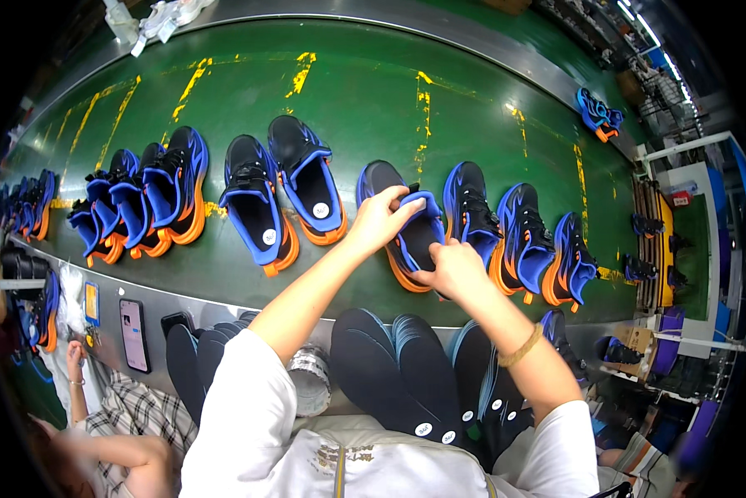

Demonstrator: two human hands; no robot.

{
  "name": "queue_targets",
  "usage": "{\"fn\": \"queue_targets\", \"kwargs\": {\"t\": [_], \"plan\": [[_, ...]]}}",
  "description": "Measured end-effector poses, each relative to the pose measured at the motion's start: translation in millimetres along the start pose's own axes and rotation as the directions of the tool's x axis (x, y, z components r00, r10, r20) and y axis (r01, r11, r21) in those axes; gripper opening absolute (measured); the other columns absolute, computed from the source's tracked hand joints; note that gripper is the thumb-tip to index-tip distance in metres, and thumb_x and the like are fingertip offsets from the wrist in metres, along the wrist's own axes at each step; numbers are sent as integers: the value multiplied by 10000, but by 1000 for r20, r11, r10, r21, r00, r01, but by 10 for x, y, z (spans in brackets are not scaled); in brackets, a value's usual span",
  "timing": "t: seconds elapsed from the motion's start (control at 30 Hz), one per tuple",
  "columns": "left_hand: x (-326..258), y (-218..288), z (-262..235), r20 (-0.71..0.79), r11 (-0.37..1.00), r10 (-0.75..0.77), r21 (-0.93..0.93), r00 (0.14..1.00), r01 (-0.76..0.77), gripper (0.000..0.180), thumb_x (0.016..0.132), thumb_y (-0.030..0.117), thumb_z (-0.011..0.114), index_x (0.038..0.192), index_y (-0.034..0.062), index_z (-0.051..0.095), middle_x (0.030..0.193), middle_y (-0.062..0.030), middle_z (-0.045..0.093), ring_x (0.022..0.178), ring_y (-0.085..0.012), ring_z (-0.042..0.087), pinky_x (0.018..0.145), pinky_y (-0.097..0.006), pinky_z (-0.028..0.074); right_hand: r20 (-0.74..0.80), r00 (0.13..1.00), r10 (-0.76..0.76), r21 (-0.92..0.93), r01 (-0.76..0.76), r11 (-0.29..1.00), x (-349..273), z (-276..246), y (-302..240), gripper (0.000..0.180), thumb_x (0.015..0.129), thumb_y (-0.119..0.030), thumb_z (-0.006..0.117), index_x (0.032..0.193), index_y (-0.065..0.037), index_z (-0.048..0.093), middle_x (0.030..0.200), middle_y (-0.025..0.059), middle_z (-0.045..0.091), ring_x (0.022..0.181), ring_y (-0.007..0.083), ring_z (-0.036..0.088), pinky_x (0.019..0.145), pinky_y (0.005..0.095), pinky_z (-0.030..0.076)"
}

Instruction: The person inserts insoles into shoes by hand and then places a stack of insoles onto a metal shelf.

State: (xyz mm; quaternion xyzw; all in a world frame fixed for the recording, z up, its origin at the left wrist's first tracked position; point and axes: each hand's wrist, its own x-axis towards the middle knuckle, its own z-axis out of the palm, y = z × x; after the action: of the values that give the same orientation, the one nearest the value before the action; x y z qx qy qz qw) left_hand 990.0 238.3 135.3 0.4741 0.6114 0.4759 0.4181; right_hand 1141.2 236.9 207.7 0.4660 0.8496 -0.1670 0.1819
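Observation:
A black sneaker [379, 176] with blue lining and an orange sole lies on the green work surface, its toe pointing away from me. My left hand [384, 217] is closed on the edge of its opening, near the tongue. At the heel end my right hand [456, 270] grips the collar, with fingers reaching into the opening. A dark insole [420, 241] shows inside, partly covered by my hands. To the left lie two matching sneakers [248, 178] with white round stickers on their insoles. Several more sneakers [518, 236] stand close on the right.
Stacks of black insoles [385, 357] lie along the near edge, beside a round tape-like roll [310, 382]. A phone [134, 336] rests farther left, near a co-worker's hand [75, 357]. More sneakers [173, 183] line the green surface [373, 91], with another pair [599, 114] at the far right.

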Motion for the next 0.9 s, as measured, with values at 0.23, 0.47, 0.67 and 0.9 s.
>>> {"fn": "queue_targets", "kwargs": {"t": [0.23, 0.47, 0.67, 0.9], "plan": [[55, -148, -34, 175, 998, -30, -42, 984, 38, 340, 838, 285, 584, 979, -25, 588, 748, -47, 607, 696, -74, 523, 621, -236, 437, 68, 916, -395, -42, 398, 916, 270, 243, 233, 194, 723, -165, 536, 692, -3, 639, 758, 175, 611, 756, 326, 601, 726, 411, 477], [48, -101, 38, 137, 998, -13, 58, 990, 5, 347, 828, 335, 547, 989, 33, 602, 863, -188, 619, 832, -324, 602, 717, -354, 459, -113, 955, -273, -161, 254, 954, 575, 617, 153, 226, 794, -142, 432, 860, -29, 616, 918, 161, 591, 876, 271, 563, 792, 380, 444], [61, -218, 50, 150, 1000, 10, -18, 989, -8, 269, 867, 245, 537, 958, -3, 586, 771, -40, 596, 729, -64, 509, 646, -234, 433, 71, 928, -364, -384, 363, 849, 560, 579, 134, 269, 829, -195, 401, 950, -74, 608, 991, 131, 572, 959, 254, 513, 832, 356, 385], [110, -235, 21, 195, 1000, 27, -19, 980, -24, 294, 860, 243, 550, 1027, 2, 541, 786, -57, 604, 757, -94, 532, 672, -249, 439, 277, 907, -317, -552, 421, 720, 639, 661, 154, 272, 860, -201, 400, 996, -142, 628, 1056, 81, 555, 997, 229, 490, 834, 338, 355]]}}
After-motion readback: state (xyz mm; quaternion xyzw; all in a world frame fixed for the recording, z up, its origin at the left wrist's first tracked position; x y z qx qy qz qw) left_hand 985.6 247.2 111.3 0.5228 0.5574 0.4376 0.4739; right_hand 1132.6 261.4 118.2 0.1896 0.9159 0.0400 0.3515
